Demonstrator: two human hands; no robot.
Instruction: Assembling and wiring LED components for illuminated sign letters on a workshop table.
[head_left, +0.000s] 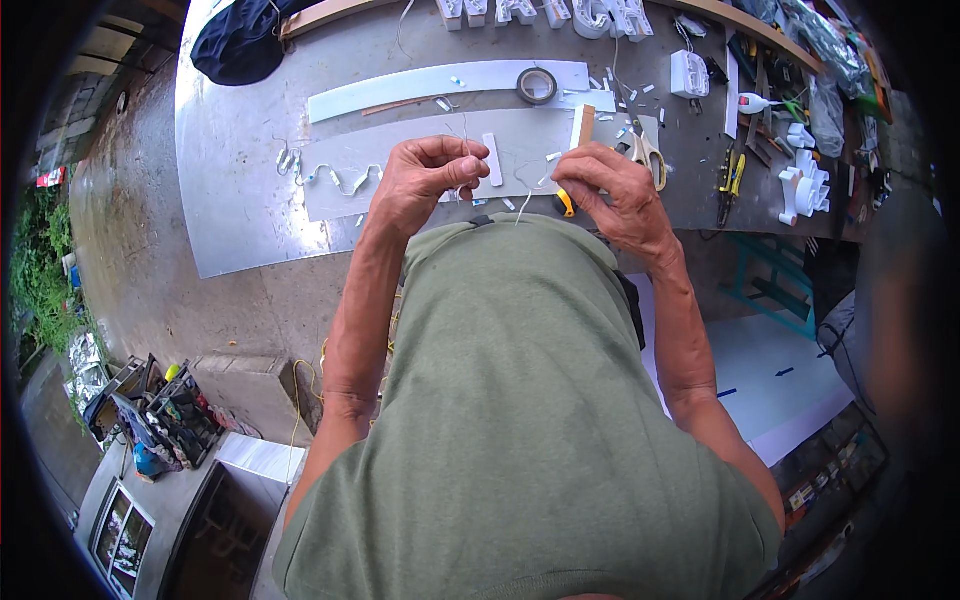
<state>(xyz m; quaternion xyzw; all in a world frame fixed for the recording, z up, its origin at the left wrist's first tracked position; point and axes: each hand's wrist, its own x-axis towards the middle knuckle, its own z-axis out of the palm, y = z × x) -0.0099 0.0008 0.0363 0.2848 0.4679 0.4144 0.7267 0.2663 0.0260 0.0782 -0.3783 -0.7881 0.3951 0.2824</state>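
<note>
My left hand [425,180] is closed in a pinch on a thin wire, whose fine ends stick up above the fingertips. Opposite it, my right hand [622,195] pinches a thin wire [527,178] that loops in the space between the hands. A small white strip [493,160] lies on the grey sheet [400,140] beside my left fingertips. Left of that hand, a wavy string of small white modules on wire [345,180] rests on the sheet. Beside my right hand are scissors [648,160] with pale handles and a yellow-and-black tape measure [566,203].
A roll of dark tape [537,86] sits on a long white strip [420,85]. White block letters [540,12] line the far edge. Pliers [738,175], a glue bottle [752,103] and white curved pieces [803,190] lie at right. A dark cloth bundle [238,45] is at far left.
</note>
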